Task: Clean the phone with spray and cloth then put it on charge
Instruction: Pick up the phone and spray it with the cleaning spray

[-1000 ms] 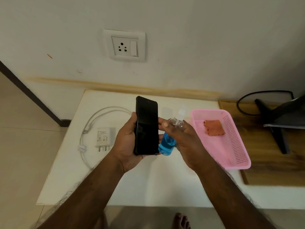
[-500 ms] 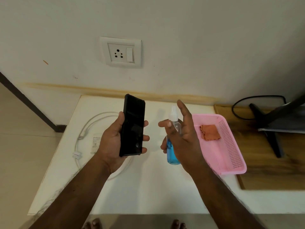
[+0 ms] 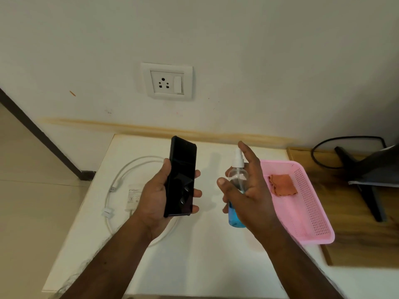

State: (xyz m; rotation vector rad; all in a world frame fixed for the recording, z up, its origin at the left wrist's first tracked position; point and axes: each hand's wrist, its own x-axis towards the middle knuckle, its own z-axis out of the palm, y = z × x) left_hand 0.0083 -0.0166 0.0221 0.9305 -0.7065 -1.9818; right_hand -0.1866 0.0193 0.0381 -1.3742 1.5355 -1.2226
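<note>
One phone (image 3: 182, 176), one spray bottle (image 3: 236, 186), one cloth (image 3: 282, 184)

You have one black phone (image 3: 182, 176) in view, screen dark, and one clear spray bottle (image 3: 236, 186) holding blue liquid. Count one orange cloth (image 3: 282, 184), lying inside one pink perforated basket (image 3: 311, 212). You have one white charger adapter (image 3: 133, 196) and one white cable (image 3: 129, 169), looped on one white table (image 3: 205, 262). The wall carries one socket plate (image 3: 167, 81) with one outlet and one switch. To the right, count one wooden board (image 3: 356, 240), one black cable (image 3: 323, 147) and one dark stand (image 3: 367, 180). Two hands are present: one left hand (image 3: 157, 197), one right hand (image 3: 250, 190).
</note>
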